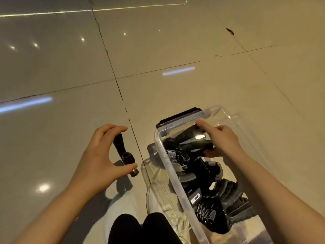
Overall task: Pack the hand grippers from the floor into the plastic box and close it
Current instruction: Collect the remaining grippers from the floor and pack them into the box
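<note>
A clear plastic box (164, 156) stands open on the floor at the lower right, with several black hand grippers (209, 208) piled inside. My right hand (223, 138) is inside the box's far end and grips another black hand gripper (191, 140), index finger along its top and thumb underneath. To the left of the box, one black hand gripper (123, 152) with a metal knob lies on the floor. My left hand (98, 155) spans it, fingers curled over the handle's far end and thumb at the knob.
A black latch (179, 115) sits on the box's far end. My white shoe (158, 198) and black trouser knees (140, 229) are beside the box's left wall. Glossy beige floor tiles (158, 50) with dark joints stretch ahead. No lid is in view.
</note>
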Demonstrator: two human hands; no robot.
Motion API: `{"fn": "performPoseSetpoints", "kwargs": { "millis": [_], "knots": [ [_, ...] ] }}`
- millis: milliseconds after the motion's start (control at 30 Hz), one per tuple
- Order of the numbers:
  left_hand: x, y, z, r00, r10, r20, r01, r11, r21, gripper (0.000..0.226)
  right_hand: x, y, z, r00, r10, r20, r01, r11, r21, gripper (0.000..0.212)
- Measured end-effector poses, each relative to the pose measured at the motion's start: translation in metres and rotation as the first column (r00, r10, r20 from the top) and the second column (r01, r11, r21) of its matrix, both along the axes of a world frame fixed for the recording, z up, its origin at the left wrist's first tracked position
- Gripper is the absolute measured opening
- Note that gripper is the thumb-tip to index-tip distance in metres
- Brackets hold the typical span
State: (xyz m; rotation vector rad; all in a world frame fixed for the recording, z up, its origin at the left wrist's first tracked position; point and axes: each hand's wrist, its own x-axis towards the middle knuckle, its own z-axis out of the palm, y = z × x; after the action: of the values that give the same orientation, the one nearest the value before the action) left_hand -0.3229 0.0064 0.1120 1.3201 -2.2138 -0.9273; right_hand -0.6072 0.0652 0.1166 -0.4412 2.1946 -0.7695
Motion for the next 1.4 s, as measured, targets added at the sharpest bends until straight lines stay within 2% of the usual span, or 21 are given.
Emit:
{"fn": "performPoseSetpoints", "kwargs": {
  "millis": [100, 167, 233, 300, 433, 700, 933, 1167, 1333, 1400],
  "knots": [
    [-0.004, 0.004, -0.022, 0.994, 0.108, -0.013, -0.107, 0.994, 0.037, 0.082, -0.006, -0.01, -0.009, 0.996, 0.045, -0.081, -0.039, 0.997, 0.065, 0.065],
    [-0.005, 0.011, -0.026, 0.99, 0.138, -0.023, -0.137, 0.99, 0.027, 0.08, -0.009, -0.008, -0.013, 0.954, 0.167, -0.248, -0.14, 0.982, 0.124, 0.063],
    [-0.005, 0.016, -0.025, 0.993, 0.117, -0.025, -0.117, 0.993, 0.036, 0.08, -0.009, 0.0, -0.014, 0.8, 0.371, -0.471, -0.282, 0.926, 0.251, 0.062],
    [-0.005, 0.018, -0.025, 0.991, 0.128, -0.048, -0.126, 0.991, 0.046, 0.081, -0.007, 0.009, -0.016, 0.638, 0.516, -0.572, -0.427, 0.855, 0.296, 0.058],
    [-0.008, 0.024, -0.026, 0.988, 0.135, -0.077, -0.131, 0.99, 0.06, 0.082, -0.005, 0.022, -0.031, 0.412, 0.734, -0.539, -0.686, 0.64, 0.347, 0.06],
    [-0.006, 0.028, -0.024, 0.985, 0.146, -0.09, -0.137, 0.986, 0.098, 0.077, -0.01, 0.014, -0.047, 0.21, 0.833, -0.512, -0.764, 0.466, 0.446, 0.067],
    [-0.008, 0.029, -0.028, 0.983, 0.15, -0.11, -0.138, 0.984, 0.111, 0.077, -0.02, 0.011, -0.051, 0.188, 0.808, -0.559, -0.788, 0.464, 0.405, 0.059],
    [-0.013, 0.031, -0.021, 0.98, 0.134, -0.149, -0.123, 0.989, 0.08, 0.077, -0.007, 0.015, -0.055, 0.282, 0.726, -0.628, -0.829, 0.514, 0.22, 0.043],
    [-0.02, 0.04, -0.017, 0.981, 0.108, -0.163, -0.097, 0.992, 0.077, 0.076, 0.004, 0.017, -0.061, 0.211, 0.713, -0.668, -0.857, 0.464, 0.225, 0.033],
    [-0.022, 0.043, -0.016, 0.982, 0.095, -0.165, -0.084, 0.994, 0.073, 0.077, 0.003, 0.018, -0.063, 0.219, 0.7, -0.679, -0.847, 0.483, 0.224, 0.033]
  ]
}}
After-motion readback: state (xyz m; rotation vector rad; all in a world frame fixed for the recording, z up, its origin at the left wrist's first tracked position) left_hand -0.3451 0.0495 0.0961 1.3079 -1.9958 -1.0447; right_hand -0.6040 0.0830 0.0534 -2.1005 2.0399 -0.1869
